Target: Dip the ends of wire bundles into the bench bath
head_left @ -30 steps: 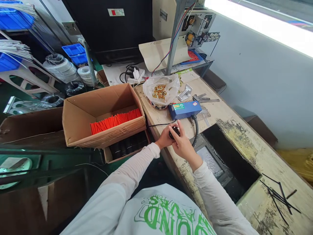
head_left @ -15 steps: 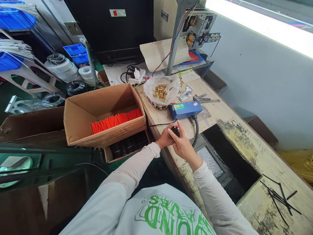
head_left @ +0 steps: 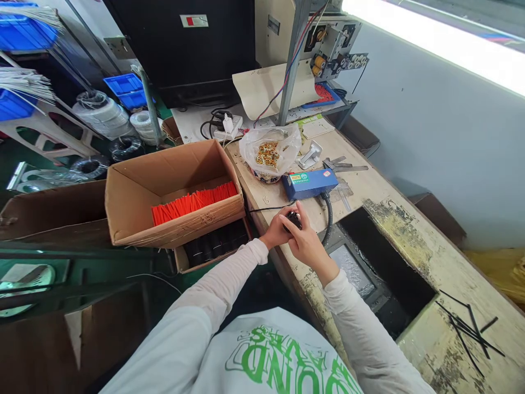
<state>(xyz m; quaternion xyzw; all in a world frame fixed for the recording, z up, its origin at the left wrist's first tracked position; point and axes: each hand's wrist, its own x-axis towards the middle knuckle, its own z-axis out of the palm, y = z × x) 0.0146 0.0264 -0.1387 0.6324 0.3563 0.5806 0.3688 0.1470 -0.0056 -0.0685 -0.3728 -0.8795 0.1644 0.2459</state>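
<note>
Cream-coloured, worn bench (head_left: 410, 241) stood beside a cardboard box (head_left: 176, 234) of red strands (head_left: 197, 202). Near the bench's edge, right hand (head_left: 307, 241) and left hand (head_left: 278, 230) had fingers partly bent around a small dark bundle (head_left: 292, 220). Handling seemed unfinished, the bundle not yet set down; the remaining amount was unclear.

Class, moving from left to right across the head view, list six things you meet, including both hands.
Blue bins at the left edge, red strips in the cardboard box, left hand, right hand, dark opening in the bench, loose black strips.
</note>
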